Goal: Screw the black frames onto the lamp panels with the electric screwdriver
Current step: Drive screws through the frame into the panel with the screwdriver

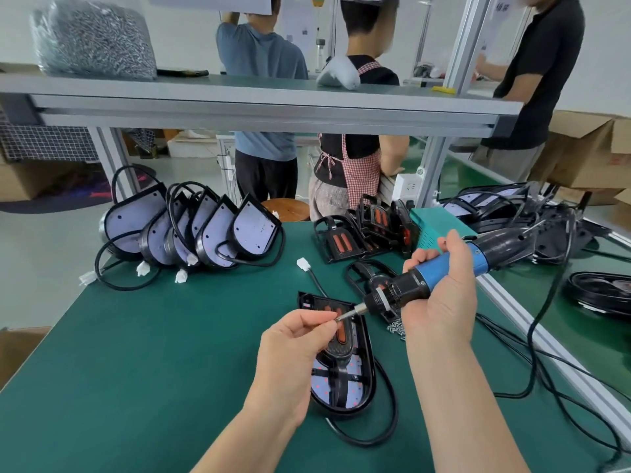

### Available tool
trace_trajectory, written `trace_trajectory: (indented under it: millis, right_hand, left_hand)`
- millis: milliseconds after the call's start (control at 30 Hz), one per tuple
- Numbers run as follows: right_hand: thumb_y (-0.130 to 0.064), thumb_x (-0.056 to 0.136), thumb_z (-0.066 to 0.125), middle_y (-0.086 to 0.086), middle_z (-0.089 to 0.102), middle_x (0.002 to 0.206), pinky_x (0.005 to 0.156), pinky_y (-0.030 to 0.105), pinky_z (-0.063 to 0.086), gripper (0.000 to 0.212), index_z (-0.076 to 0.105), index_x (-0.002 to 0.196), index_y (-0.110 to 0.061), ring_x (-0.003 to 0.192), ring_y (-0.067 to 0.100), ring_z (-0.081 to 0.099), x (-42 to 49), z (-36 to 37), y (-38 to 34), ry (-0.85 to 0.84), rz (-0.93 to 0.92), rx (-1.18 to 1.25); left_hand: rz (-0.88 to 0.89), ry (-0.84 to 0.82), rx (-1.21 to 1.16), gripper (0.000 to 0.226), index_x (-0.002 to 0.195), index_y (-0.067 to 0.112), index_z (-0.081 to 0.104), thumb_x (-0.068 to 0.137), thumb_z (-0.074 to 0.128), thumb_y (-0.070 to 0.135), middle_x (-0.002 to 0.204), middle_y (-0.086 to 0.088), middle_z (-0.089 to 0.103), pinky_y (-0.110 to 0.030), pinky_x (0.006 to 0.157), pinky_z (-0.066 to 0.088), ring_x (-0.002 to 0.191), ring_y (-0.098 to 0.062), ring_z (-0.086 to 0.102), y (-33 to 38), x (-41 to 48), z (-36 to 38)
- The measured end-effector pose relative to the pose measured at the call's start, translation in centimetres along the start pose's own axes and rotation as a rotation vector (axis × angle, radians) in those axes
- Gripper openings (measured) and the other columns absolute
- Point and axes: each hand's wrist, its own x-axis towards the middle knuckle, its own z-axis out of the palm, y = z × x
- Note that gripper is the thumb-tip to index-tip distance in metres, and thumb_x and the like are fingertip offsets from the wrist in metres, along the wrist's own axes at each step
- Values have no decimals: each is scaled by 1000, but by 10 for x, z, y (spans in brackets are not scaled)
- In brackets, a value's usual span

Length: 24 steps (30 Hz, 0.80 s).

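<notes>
Left grip: the left grip (297, 339) is coming in from 6 o'clock, thumb and forefinger clenched in a pinch on something tiny at the bit tip (345, 315), too small to name with certainty.
Right grip: the right grip (440, 288) is grasping the electric screwdriver (403, 290) around its blue barrel, with the tool lying slanted, the bit pointing toward 8 o'clock and the tail toward 2 o'clock.
Cord: a black cord (546, 319) is trailing from the tool's tail and looping down over the worktop's edge at 4 o'clock.
Task panel: 1 lamp panel (322, 373) is lying flat on the green worktop (153, 353), directly under both hands, rounded end toward 6 o'clock.
Frame: a black frame (338, 349) with orange-red strips is sitting on that panel.
Loose screws: a small heap of screws (396, 327) is lying just beside the panel at its 2 o'clock.
Waiting panels: a row of lamp panels (205, 227) is leaning on edge at 10 o'clock, cables and white plugs spilling in front.
Spare frames: a stack of frames (368, 227) is standing at 1 o'clock, touching a teal box (430, 227).
Shelf: a bag of screws (95, 39) is resting on the shelf (259, 107) at 11 o'clock.
Background: 3 people are standing beyond the shelf at 12 o'clock.
</notes>
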Motion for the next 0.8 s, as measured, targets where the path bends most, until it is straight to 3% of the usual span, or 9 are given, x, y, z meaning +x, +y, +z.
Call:
trace_trajectory:
  millis: [200,367,467,633,700,800]
  right_hand:
    - [-22,89,76,2,56,78,59,25,52,30,58,112,-13,59,14,60,-5,6,8,55,11,-6]
    - [-22,90,75,1,58,81,64,26,53,21,57,95,-13,61,14,62,-1,3,10,112,85,-14]
    - [-21,89,76,1,58,80,67,27,54,21,58,92,-13,63,15,62,1,3,10,118,98,3]
    - [-21,87,77,0,57,73,63,26,53,23,57,94,-12,63,16,62,3,9,10,60,67,-17]
    - [-21,88,76,0,56,71,61,25,52,23,57,97,-12,62,15,61,4,9,11,22,43,-43]
    - [-21,91,73,-1,55,68,59,25,51,26,55,107,-10,61,14,59,4,7,15,-46,3,-122]
  left_hand:
    - [270,73,142,28,79,19,80,84,71,-8,81,-8,77,-16,70,53,74,-12,69,-9,-5,-4]
    - [382,55,209,37,96,26,79,84,72,-8,83,0,76,-16,75,52,76,-7,67,-12,-5,-10]
    - [383,39,194,47,116,25,70,83,73,-9,84,-4,75,-17,80,53,77,-10,66,-11,-1,-14]
    - [317,-11,231,51,123,26,62,85,70,-8,90,-4,78,-17,81,53,82,-11,69,-14,5,-25]
    - [304,22,285,47,119,28,63,87,66,-7,91,0,78,-15,79,52,83,-9,68,-15,10,-32]
    - [276,221,462,32,103,34,67,88,65,6,96,10,71,-11,70,46,81,-3,63,-16,26,-44]
